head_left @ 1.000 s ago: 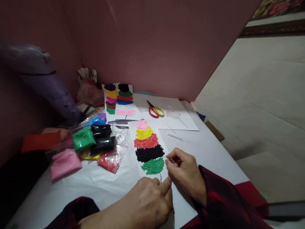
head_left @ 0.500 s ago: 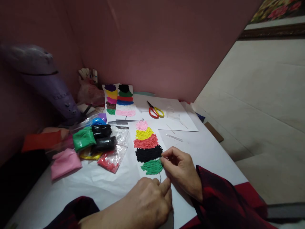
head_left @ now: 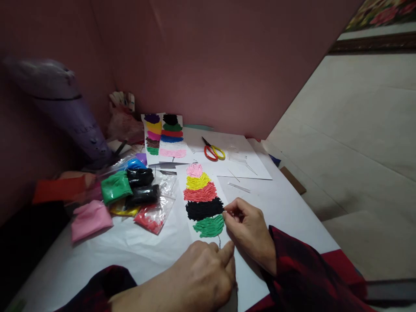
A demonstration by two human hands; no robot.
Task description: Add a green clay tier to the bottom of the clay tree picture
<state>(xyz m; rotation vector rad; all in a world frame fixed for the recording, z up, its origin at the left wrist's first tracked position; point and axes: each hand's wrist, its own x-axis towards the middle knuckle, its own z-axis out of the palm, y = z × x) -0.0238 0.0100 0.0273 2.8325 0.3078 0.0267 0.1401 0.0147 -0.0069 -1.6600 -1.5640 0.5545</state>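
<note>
A white sheet (head_left: 182,203) carries a tree-like stack of textured clay bands: pink at the top, then yellow, red, a black band (head_left: 204,209) and a green band (head_left: 209,225), with a thin dark stem line below. My right hand (head_left: 248,227) is closed in a pinch, thumb and forefinger tips at the right edge between black and green; anything held there is too small to make out. Below the stem, my left hand (head_left: 208,275) rests over the sheet's lower part with curled fingers, the forefinger beside the stem. Its fingertips and whatever lies under them are mostly hidden.
Several bags of coloured clay, including a green bag (head_left: 116,187) and a pink bag (head_left: 92,222), lie to the left. Scissors (head_left: 212,151), a thin stick (head_left: 233,175) and a clear strip (head_left: 239,187) lie beyond my hands. Two finished clay pictures (head_left: 173,139) lie near the wall.
The whole view has shifted slightly. My right fingertips have moved a little right, off the green band's edge. My left hand has hardly moved.
</note>
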